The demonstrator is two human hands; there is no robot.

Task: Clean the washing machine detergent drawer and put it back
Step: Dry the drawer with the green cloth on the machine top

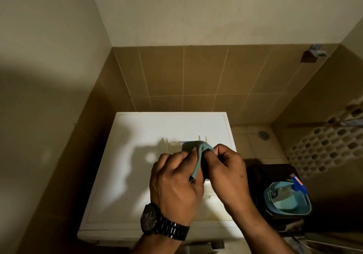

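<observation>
A: Left hand (173,187), black wristwatch (151,217) on wrist: fingers curled, pinching grey-green cloth (196,155). Right hand (228,172): fingers curled, pinching same cloth from opposite side. Hands nearly touching, cloth bunched between fingertips.

B: Position of detergent drawer (208,193)?

A: Lying on top of white washing machine (137,175), directly under both hands. Mostly hidden; pale body visible below knuckles, far end with thin upright ribs and small blue part visible just beyond cloth. Cannot tell whether cloth touches drawer.

B: Beside machine?

A: Right side, dark stand (275,169) carrying blue basin (287,199); blue-handled brush (298,183) resting across basin rim. Further right, perforated white basket (324,147).

B: Beyond?

A: Floor drain (263,135) on tiled floor, brown tiled wall (186,77), plain painted wall above.
</observation>
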